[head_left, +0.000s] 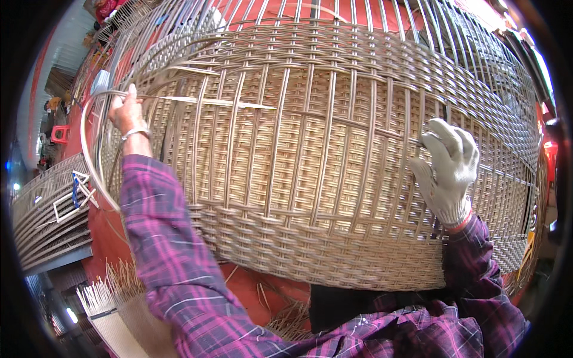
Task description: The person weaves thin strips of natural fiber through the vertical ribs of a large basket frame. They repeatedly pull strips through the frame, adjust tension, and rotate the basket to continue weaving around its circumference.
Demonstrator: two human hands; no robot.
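A large brown wicker panel (262,250) lies before me, with tight weave along its near and far parts and bare upright stakes across the middle. My left hand (126,112), bare with a bracelet at the wrist, is closed round a long weaving strand (89,146) at the panel's left end. The strand loops down on the left. My right hand (450,164), in a pale knit glove, is over the right part of the stakes. Its fingers are bent, with the thumb apart from them. A thin horizontal strand (352,122) crosses the stakes and reaches the gloved fingertips.
Left of me stands a stack of woven pieces (51,209) with a white and blue item on top. A roll with frayed strand ends (113,304) is at lower left. Farther off is a red stool (60,133). Strand scraps (292,319) litter the red floor.
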